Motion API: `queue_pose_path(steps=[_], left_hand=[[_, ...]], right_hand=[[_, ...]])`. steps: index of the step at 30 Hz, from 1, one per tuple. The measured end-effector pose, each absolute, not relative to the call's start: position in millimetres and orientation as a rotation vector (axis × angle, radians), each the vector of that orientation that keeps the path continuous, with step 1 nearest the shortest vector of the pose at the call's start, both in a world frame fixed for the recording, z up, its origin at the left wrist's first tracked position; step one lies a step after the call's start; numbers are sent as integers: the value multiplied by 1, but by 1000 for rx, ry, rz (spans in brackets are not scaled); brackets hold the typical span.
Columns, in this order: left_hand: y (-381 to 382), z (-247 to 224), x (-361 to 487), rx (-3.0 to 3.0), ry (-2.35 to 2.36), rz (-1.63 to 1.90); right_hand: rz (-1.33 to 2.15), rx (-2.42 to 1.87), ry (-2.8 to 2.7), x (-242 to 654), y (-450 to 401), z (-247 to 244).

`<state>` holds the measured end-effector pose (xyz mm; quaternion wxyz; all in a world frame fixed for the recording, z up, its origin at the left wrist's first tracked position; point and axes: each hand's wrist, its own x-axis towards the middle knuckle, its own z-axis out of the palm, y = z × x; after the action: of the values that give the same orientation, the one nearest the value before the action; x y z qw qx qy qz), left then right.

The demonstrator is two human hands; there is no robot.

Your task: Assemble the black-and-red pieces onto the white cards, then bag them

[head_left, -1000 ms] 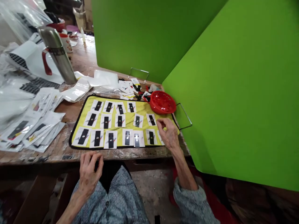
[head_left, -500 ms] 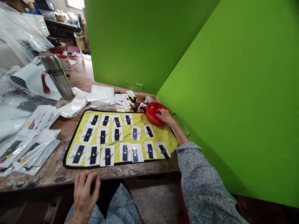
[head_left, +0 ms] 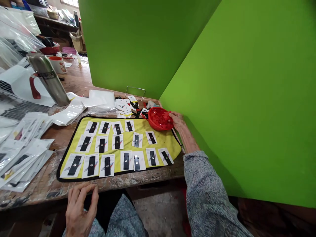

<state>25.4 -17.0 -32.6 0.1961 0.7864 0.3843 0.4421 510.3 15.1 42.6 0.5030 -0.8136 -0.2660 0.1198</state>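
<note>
At the right rim of a red bowl (head_left: 158, 126), my right hand (head_left: 179, 121) has its fingertips pinched together. Something red shows at the fingertips, but whether it is a loose piece or the rim I cannot make out. Small red pieces lie inside the bowl. My left hand (head_left: 80, 207) rests by the table's front edge, loosely curled, thumb apart from the palm, holding nothing. Several white cards, each with a black clip-like strip (head_left: 107, 166) on it, lie in rows on a yellow cloth (head_left: 128, 141) with black edging.
Green panels (head_left: 138, 42) wall off the back and right. Left of the cloth lie packed plastic sleeves (head_left: 29, 161), and behind them a steel thermos (head_left: 50, 77) and a mug (head_left: 58, 65). Loose cards (head_left: 122, 105) and a wire handle (head_left: 135, 88) are at the back.
My right hand has moved from inside the red bowl to its right rim. My left hand stays near the table edge. The whole view has shifted slightly.
</note>
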Motion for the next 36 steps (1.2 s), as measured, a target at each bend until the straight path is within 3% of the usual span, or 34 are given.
queue_pose_path(steps=[7, 12, 16, 25, 36], left_hand=[[-5, 23, 79, 1011, 989, 763], [31, 43, 135, 337, 786, 706], [52, 37, 144, 125, 685, 688], [57, 16, 118, 2, 709, 777], [48, 8, 116, 43, 701, 740]], right_hand=[[504, -1651, -567, 467, 13, 61], [903, -1439, -696, 364, 21, 48], [1124, -1385, -891, 276, 22, 29], [412, -1843, -1580, 213, 18, 7], [332, -1809, -1443, 215, 7, 11]])
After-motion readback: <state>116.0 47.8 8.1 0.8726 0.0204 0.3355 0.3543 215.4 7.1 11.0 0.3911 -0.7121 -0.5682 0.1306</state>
